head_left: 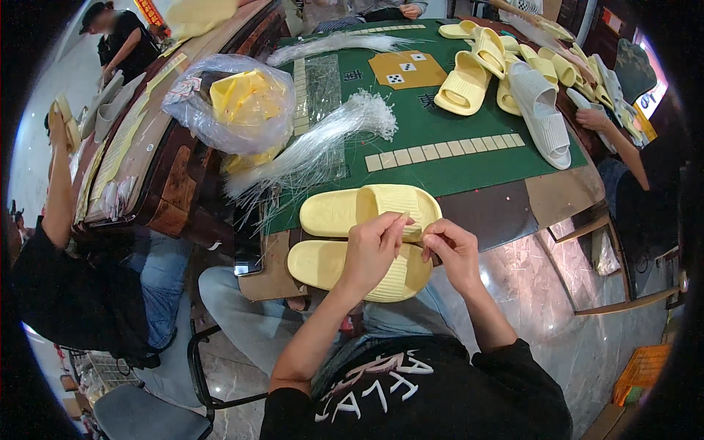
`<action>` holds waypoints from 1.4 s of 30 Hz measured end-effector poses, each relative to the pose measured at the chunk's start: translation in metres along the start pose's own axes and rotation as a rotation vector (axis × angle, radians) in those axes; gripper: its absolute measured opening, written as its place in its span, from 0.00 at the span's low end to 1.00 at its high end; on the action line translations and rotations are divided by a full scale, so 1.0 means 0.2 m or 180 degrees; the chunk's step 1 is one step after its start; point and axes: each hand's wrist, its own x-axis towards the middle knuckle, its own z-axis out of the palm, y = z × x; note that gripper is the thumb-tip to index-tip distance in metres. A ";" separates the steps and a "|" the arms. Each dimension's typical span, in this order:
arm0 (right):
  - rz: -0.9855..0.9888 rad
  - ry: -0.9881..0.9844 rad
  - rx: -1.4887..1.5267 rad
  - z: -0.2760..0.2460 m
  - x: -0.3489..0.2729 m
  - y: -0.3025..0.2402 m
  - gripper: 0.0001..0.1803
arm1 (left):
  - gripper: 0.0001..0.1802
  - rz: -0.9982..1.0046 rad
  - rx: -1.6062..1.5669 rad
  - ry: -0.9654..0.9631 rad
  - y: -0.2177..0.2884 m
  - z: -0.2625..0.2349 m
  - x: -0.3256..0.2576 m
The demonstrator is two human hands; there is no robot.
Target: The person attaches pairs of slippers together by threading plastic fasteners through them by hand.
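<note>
Left hand [372, 248]: its fingertips are together above the slippers; I cannot tell if something thin is between.
Right hand [456, 253]: just beside, also pinched; its content I cannot tell.
Yellow slippers [328, 214]: one pair under the hands, at the near table edge, toes to the right.
Clear strands [323, 143]: a bundle, beyond the pair.
Tiles [444, 151]: in a row, on green cloth [477, 130].
</note>
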 end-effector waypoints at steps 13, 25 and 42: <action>-0.0384 0.0248 0.0081 0.02 0.01 0.04 0.06 | 0.13 -0.0242 -0.1178 -0.0127 -0.07 -0.01 0.02; -0.0095 0.0213 0.0064 0.05 -0.01 0.04 0.06 | 0.03 -0.0527 -0.0902 0.0182 -0.03 0.02 0.00; -0.0414 0.0129 -0.0392 0.12 0.00 0.03 0.04 | 0.11 -0.0131 -0.0472 0.0023 -0.07 0.01 0.00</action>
